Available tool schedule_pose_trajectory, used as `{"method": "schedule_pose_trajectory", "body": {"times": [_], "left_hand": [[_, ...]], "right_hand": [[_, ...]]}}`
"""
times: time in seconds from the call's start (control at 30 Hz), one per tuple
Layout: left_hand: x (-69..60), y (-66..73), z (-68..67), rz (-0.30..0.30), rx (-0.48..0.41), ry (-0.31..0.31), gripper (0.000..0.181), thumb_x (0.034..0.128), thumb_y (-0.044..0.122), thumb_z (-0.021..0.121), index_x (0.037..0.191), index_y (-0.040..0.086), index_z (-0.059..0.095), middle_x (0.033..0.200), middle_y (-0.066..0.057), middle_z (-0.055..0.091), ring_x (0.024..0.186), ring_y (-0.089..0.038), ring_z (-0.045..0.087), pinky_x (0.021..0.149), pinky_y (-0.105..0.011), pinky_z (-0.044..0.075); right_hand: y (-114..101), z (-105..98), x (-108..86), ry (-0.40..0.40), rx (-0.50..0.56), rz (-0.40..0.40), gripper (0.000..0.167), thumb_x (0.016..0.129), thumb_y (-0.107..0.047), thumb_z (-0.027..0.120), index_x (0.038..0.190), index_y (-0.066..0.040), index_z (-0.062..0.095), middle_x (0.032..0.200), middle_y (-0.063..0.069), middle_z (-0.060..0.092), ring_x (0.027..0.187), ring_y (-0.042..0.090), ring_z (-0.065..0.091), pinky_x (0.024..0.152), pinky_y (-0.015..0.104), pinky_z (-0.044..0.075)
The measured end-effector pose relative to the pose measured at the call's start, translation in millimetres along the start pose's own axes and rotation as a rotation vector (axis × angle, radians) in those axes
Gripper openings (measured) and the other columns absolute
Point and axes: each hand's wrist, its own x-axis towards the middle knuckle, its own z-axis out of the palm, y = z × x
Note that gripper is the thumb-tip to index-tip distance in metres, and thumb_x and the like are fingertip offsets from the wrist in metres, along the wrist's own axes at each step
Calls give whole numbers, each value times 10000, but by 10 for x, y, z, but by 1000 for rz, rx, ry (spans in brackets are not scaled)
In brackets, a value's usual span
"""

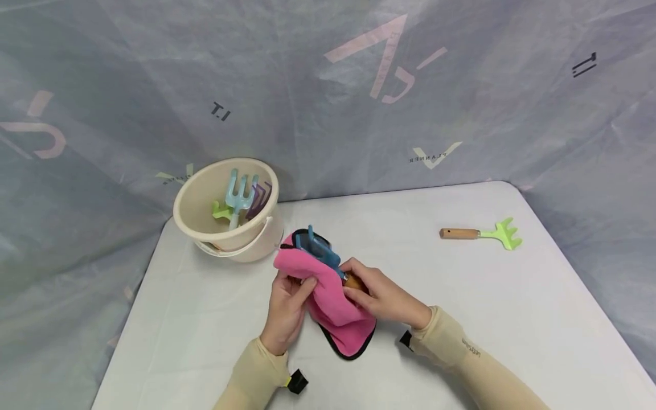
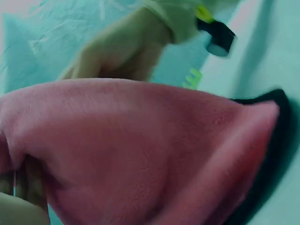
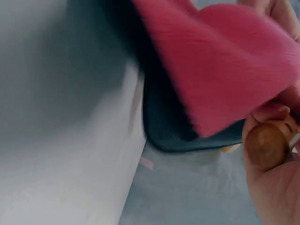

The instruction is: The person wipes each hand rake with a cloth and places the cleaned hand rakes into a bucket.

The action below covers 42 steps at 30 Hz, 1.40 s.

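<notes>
My left hand [image 1: 286, 310] pinches the black-edged pink cloth [image 1: 333, 302] between thumb and fingers, while my right hand [image 1: 381, 293] grips the wooden handle [image 1: 353, 282] of the blue fork [image 1: 328, 256], its tines against the cloth's upper part. Both things are held over the white table [image 1: 512, 319], near the cream bucket [image 1: 261, 242]; a green rake [image 1: 504, 232] lies well apart, to the right.
</notes>
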Motion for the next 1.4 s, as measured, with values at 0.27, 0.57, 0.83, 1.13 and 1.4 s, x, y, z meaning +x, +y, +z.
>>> {"method": "schedule_pose_trajectory", "body": {"times": [0.27,0.57,0.83,1.13,1.4], "left_hand": [[-57,-50,75,74,34,115,194,991,-28,623,1138,90,670,1106,-14,700,1074,-119,665,960,-257,559],[-116,43,144,125,31,201,143,1034,71,609,1177,69,623,1133,-13,680,1109,-130,652,980,-264,552],[-125,32,175,181,-6,209,142,1046,75,595,1186,59,615,1145,-16,688,1115,-136,663,991,-272,551],[-124,34,174,233,-31,230,144,1051,88,590,1183,49,630,1136,-14,696,1099,-131,665,976,-257,546],[-133,94,207,213,-41,255,192,1075,148,562,1206,12,597,1146,-48,669,1117,-161,653,987,-279,543]], "right_hand": [[-12,150,9,-44,-7,-31,214,1046,-94,595,1249,-143,550,861,-34,555,730,30,476,637,207,447],[-42,139,25,-75,-9,-77,230,1053,-120,592,1278,-141,545,891,-49,568,734,24,464,649,194,434],[-34,116,12,-89,8,-79,235,1055,-112,584,1287,-138,549,988,-29,629,765,31,498,685,210,469],[0,106,22,-140,69,-63,239,1074,-152,560,1312,-169,535,760,-77,505,671,-5,451,637,176,417],[-18,161,30,-39,-44,-125,264,1043,-99,600,1303,-123,565,846,-48,564,696,7,449,637,185,429]]}}
